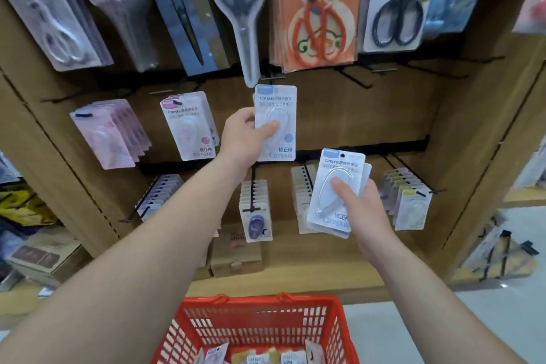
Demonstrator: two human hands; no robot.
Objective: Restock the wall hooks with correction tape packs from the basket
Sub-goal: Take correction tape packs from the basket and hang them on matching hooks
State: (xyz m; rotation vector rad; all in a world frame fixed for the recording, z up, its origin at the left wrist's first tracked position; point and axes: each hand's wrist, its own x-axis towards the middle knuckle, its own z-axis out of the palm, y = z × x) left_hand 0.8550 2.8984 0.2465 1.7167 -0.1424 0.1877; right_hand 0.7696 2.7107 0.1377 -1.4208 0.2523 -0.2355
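Left hand (243,137) pinches one correction tape pack (276,139) upright below a wall hook (270,77) (align hang-hole with tip, then slide back) while right hand (365,211) grips the spare packs (332,204).

"Campus" and "修正带" are printed on the blue pack (279,109) in the left hand (240,134), atop the stack (325,207) in the right hand (363,210), and on the hung pink pack (190,125).

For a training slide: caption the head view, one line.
Left hand holds one correction tape pack up by the hooks; right hand grips a stack above the red basket.
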